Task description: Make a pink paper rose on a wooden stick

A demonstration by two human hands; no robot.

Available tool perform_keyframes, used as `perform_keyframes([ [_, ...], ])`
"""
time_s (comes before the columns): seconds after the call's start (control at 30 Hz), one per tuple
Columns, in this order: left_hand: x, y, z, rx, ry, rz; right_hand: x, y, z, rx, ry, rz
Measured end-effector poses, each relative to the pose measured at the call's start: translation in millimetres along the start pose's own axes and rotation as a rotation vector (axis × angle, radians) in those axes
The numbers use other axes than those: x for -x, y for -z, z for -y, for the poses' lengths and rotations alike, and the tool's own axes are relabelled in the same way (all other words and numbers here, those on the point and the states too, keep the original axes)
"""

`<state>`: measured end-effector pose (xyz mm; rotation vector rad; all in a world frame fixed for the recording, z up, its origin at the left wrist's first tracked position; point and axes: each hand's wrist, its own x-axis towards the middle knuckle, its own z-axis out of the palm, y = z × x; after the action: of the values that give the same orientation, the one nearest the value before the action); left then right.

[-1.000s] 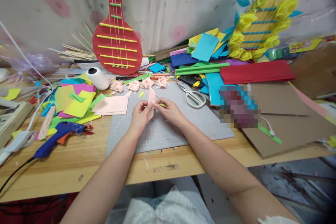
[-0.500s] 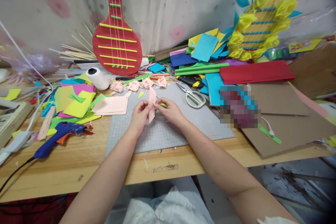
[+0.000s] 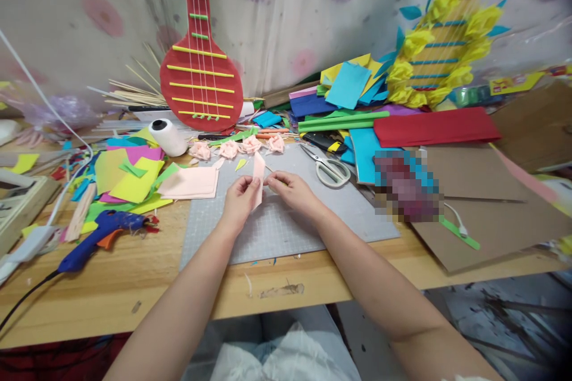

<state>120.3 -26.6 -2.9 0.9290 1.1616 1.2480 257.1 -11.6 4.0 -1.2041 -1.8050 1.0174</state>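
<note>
Over the grey cutting mat [image 3: 313,214], my left hand [image 3: 240,197] pinches a folded pale pink paper strip [image 3: 258,171], which stands upright between thumb and fingers. Close beside it, my right hand [image 3: 291,191] is closed on a thin stick [image 3: 268,167]; only its tip shows past the fingers. A row of pink paper flowers [image 3: 251,144] lies just beyond the hands. Left of them rests a stack of pink paper [image 3: 190,182]. Scissors [image 3: 328,168] with pale handles lie on the mat to the right.
A blue glue gun [image 3: 105,232] lies at left near coloured paper scraps [image 3: 134,172] and a white thread spool [image 3: 167,137]. A red lute-shaped craft [image 3: 201,89] stands behind; a yellow flowered one [image 3: 435,53] is at right. Brown cardboard [image 3: 473,220] covers the right side.
My right hand has drawn slightly right, away from the pink strip, and its fingers have turned over. My left hand still pinches the strip.
</note>
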Motion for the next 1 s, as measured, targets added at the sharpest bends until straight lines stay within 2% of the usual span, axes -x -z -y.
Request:
perform_keyframes([
  [0.17, -0.1, -0.3, 2.1, 0.025, -0.014, -0.013, 1.0, -0.4, -0.2, 0.050, -0.026, -0.039],
  [0.43, -1.4, -0.5, 4.1, 0.024, -0.060, -0.056, 0.5, -3.9, -3.6, 0.193, 0.016, -0.137],
  [0.63, -0.2, -0.8, 1.6, 0.040, -0.062, -0.048, 1.6, -6.9, -0.2, 0.217, 0.016, -0.183],
  [0.7, -0.2, -0.6, 1.3, 0.059, -0.040, -0.026, 1.1, -8.8, -2.1, 0.155, 0.019, -0.193],
  [0.9, -2.0, 1.1, 1.8, 0.181, 0.033, 0.031, -1.7, -13.7, -6.2, -0.216, 0.005, -0.143],
  [1.0, -2.0, 1.2, 1.9, 0.199, 0.031, 0.046, -1.6, -14.2, -5.7, -0.284, -0.009, -0.133],
])
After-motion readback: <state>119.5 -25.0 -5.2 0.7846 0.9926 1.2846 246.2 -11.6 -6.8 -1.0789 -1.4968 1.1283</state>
